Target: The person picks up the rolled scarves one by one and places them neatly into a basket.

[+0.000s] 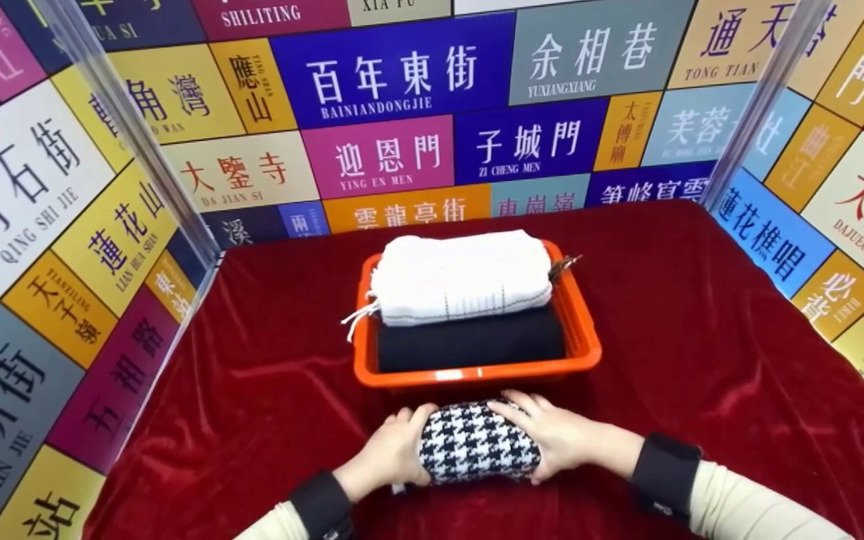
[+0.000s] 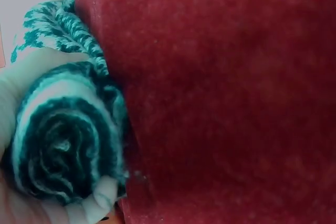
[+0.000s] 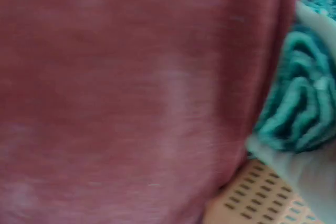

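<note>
A rolled black-and-white houndstooth scarf [image 1: 477, 442] is held between both hands, just in front of the orange basket [image 1: 477, 372]. My left hand [image 1: 391, 450] grips its left end; the left wrist view shows the coiled end of the roll [image 2: 65, 145] with thumb and fingers around it. At the other end, my right hand [image 1: 552, 435] grips the roll, and its spiral layers [image 3: 302, 98] show in the right wrist view. Inside the basket lie a rolled white fringed cloth [image 1: 462, 277] and, nearer to me, a dark navy roll [image 1: 469, 341].
Dark red velvet cloth [image 1: 267, 390] covers the table, with some wrinkles. Panels with colourful place-name signs [image 1: 394, 75] stand behind and on both sides. Clear corner strips [image 1: 766, 105] join the panels. Something brown and frayed [image 1: 565, 266] sticks out at the basket's right side.
</note>
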`<action>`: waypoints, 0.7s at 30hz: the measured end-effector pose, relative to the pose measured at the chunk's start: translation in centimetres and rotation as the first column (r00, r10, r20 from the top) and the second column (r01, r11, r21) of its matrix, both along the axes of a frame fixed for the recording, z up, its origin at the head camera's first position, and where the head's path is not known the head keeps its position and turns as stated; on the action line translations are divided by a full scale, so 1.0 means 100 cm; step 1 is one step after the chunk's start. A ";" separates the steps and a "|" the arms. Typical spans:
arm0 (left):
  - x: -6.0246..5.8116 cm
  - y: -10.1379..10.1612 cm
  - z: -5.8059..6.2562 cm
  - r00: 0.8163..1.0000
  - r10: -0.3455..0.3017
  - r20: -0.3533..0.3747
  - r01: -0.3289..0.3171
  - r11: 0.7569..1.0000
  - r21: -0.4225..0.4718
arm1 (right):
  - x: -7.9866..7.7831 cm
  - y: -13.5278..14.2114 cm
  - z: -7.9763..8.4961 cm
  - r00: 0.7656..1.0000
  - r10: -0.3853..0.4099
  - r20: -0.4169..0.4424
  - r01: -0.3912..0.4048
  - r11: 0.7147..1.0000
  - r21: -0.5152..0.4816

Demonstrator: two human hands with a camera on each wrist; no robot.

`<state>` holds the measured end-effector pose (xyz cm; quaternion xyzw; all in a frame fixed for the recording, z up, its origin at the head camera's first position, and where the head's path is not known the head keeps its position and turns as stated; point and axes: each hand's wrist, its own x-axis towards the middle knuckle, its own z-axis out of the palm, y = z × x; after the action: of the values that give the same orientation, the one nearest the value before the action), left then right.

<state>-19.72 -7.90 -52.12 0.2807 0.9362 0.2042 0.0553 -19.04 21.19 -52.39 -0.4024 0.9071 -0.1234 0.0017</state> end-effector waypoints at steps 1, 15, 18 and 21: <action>-0.001 -0.001 0.000 1.000 0.004 0.011 -0.005 1.000 0.013 | 0.000 -0.001 0.001 1.000 -0.004 -0.007 0.004 1.000 0.003; -0.003 -0.004 0.026 0.998 -0.016 -0.058 0.016 1.000 -0.004 | 0.007 -0.002 0.008 0.926 -0.026 -0.376 -0.042 0.984 -0.172; 0.000 -0.006 0.047 0.994 -0.013 -0.106 0.011 1.000 -0.024 | 0.010 -0.005 0.027 0.901 -0.026 -0.433 -0.061 0.981 -0.187; -0.001 -0.007 0.076 0.984 -0.014 -0.177 0.006 0.999 -0.045 | 0.006 -0.005 0.055 0.860 -0.030 -0.509 -0.083 0.977 -0.196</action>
<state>-19.85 -8.60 -44.54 0.3010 0.9403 0.1575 -0.0209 -18.43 20.64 -46.88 -0.4310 0.8513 -0.1082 -0.2790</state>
